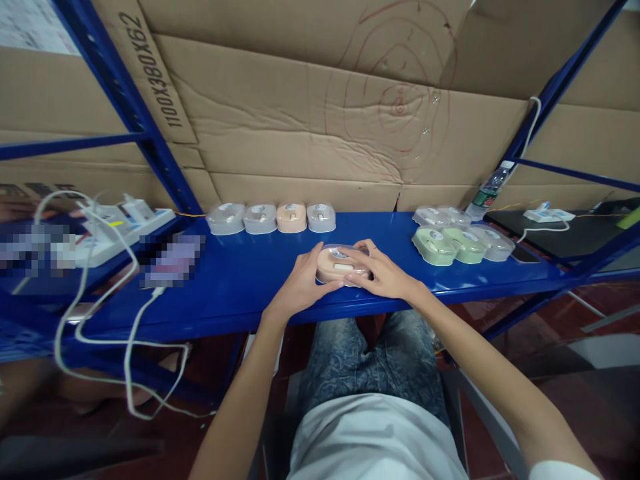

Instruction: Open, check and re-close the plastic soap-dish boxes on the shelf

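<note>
A small peach-coloured case with a clear lid [343, 265] rests on the blue metal shelf [240, 280] right in front of me. My left hand [300, 283] grips its left side, fingers curled round the edge. My right hand [383, 272] holds its right side, thumb and fingers pressed on the lid. Both hands are closed on the case.
Several similar cases [273, 218] stand in a row at the back, grey and peach. More green and clear cases [463, 239] are grouped at the right. A power strip [120, 223] with white cables [127, 347] lies left. A water bottle [489, 190] stands back right. Cardboard [325, 113] lines the back.
</note>
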`<state>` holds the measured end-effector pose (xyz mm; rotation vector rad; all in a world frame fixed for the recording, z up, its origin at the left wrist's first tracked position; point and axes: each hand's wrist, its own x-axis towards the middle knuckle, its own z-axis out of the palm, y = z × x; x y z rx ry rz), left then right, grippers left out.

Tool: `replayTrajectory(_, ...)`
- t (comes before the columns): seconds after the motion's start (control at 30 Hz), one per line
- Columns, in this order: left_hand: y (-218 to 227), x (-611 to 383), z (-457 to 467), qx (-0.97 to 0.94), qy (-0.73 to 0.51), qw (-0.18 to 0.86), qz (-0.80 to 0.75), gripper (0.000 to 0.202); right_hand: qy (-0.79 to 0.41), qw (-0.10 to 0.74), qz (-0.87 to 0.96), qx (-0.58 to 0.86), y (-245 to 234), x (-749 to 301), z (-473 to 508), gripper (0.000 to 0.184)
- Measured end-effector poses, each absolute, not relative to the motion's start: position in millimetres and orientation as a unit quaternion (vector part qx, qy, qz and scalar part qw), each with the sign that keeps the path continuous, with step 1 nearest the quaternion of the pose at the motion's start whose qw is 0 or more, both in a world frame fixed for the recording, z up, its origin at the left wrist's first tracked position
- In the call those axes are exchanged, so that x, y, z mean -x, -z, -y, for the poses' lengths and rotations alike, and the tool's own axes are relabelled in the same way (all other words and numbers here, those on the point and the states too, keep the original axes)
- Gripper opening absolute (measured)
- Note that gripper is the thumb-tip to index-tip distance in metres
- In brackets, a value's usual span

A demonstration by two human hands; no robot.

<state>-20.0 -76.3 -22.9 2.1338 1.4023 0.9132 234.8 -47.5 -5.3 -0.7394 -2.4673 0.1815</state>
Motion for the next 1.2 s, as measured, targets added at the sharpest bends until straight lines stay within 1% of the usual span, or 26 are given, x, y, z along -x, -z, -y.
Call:
replayTrajectory(0.23, 22.4, 19.3, 76.2, -0.771, -0.32, 0.215, -0.507, 0.101, -0.111, 0.291, 0.913, 0.264, 6.7, -233.8, 43.7, 0.065)
replayTrajectory(0.37, 24.6, 20.0, 75.5, -0.77, -0.32, 0.215, -0.509, 0.105, -0.103, 0.273, 0.913, 0.286, 4.1, -234.5, 46.1, 0.074)
replayTrajectory(0.43, 25.9, 20.4, 74.7, -0.769, -0.322, 0.211, -0.51, 0.106, -0.062, 0.246, 0.909, 0.332, 2.3, -235.4, 46.7, 0.078)
replayTrajectory(0.5, 26.7, 20.9, 73.5, -0.773, -0.325, 0.203, -0.505, 0.106, 0.007, 0.219, 0.896, 0.385, 1.3, -236.4, 43.6, 0.079)
replayTrajectory(0.67, 24.8, 21.3, 72.8, -0.781, -0.319, 0.196, -0.5, 0.104, 0.189, 0.167, 0.828, 0.501, -2.9, -241.2, 15.8, 0.072)
replayTrajectory(0.77, 23.3, 21.2, 73.8, -0.773, -0.314, 0.205, -0.512, 0.103, 0.234, 0.1, 0.781, 0.57, -11.2, -247.8, -8.7, 0.069)
replayTrajectory(0.87, 23.7, 21.5, 73.8, -0.769, -0.312, 0.213, -0.516, 0.099, 0.235, 0.046, 0.748, 0.62, -21.5, -257.0, -35.9, 0.068)
replayTrajectory(1.0, 25.9, 22.5, 72.7, -0.77, -0.309, 0.21, -0.517, 0.096, 0.204, 0.002, 0.707, 0.677, -33.0, -269.5, -71.5, 0.061)
replayTrajectory(1.2, 25.8, 21.1, 73.5, -0.775, -0.304, 0.207, -0.514, 0.088, 0.161, -0.025, 0.618, 0.769, -43.2, -287.0, -105.5, 0.054)
